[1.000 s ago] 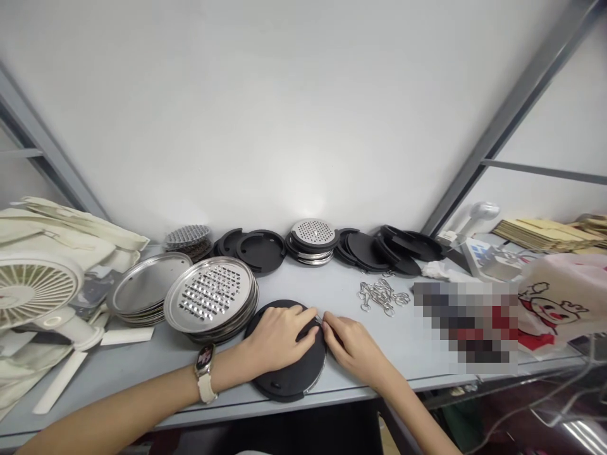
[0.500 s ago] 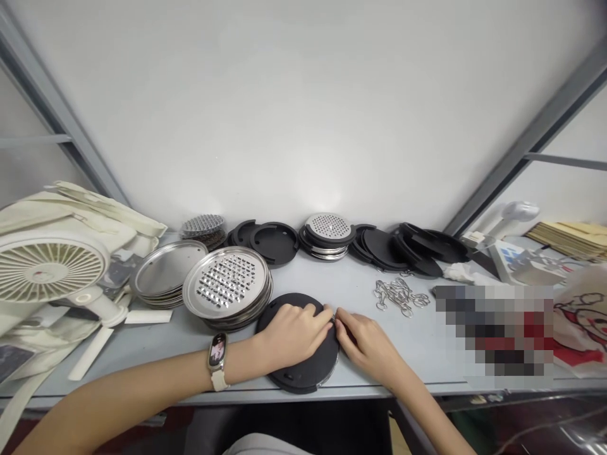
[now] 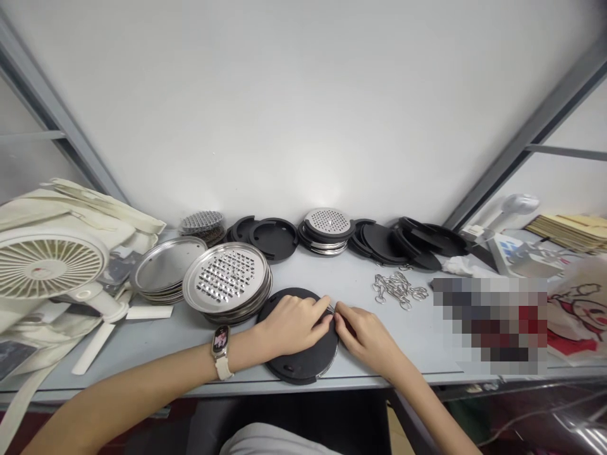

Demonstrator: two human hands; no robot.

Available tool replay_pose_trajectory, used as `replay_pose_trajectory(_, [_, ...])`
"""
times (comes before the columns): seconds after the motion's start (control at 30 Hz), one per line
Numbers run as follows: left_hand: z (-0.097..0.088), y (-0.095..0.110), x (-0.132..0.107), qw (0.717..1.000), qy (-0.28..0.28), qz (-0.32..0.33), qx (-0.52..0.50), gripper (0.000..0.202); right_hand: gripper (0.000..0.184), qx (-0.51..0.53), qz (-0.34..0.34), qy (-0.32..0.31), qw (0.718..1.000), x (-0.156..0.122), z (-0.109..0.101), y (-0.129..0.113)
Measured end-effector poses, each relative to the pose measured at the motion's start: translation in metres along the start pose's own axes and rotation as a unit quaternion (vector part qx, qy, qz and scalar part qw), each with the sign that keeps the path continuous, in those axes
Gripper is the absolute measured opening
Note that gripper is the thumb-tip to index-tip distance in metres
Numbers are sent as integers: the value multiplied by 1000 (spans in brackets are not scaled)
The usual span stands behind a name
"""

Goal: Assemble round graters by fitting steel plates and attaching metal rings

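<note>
A round black plastic base [image 3: 303, 370] lies flat at the table's front edge, and a thin metal rim shows along its right side. My left hand [image 3: 294, 325] rests across the top of it, thumb and fingers closed at the right edge. Close against that same edge, my right hand [image 3: 363, 333] has thumb and forefinger pinched together. Between the two sets of fingertips glints a small metal piece [image 3: 331, 309], too covered to make out fully. Left of my hands stands a stack of round metal grater plates [image 3: 230, 278]. A pile of metal clasps with rings [image 3: 399, 289] lies to the right.
Plain metal discs [image 3: 167, 268] are stacked at the left, beside a white fan [image 3: 45, 265] and a cream bag [image 3: 90, 205]. Along the wall are black bases [image 3: 275, 239] and a stack topped by a perforated plate [image 3: 329, 221]. A printed plastic bag [image 3: 581, 309] lies right.
The fingers of my left hand have shifted slightly at the base's edge, and more of the small metal piece shows. My right hand keeps its pinch; the view has tilted a little.
</note>
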State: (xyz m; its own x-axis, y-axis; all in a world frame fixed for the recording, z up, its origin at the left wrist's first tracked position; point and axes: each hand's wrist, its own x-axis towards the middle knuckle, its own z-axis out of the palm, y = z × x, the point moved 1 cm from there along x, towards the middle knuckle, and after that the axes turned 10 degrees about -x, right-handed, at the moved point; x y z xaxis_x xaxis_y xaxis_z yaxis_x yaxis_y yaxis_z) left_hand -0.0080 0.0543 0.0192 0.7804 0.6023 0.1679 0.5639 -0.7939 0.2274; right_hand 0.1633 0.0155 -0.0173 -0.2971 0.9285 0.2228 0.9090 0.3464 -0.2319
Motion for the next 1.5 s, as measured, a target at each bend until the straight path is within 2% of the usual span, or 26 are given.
replay_pose_trajectory(0.53, [-9,1,-2,999,-6,-9,-34,19,21,11,9,8,1000,0,-1,-1])
replay_pose_trajectory(1.5, [-5,-3,-4,1000,-8,17,-8,24,17,53,33,11,998,-1,-3,-2])
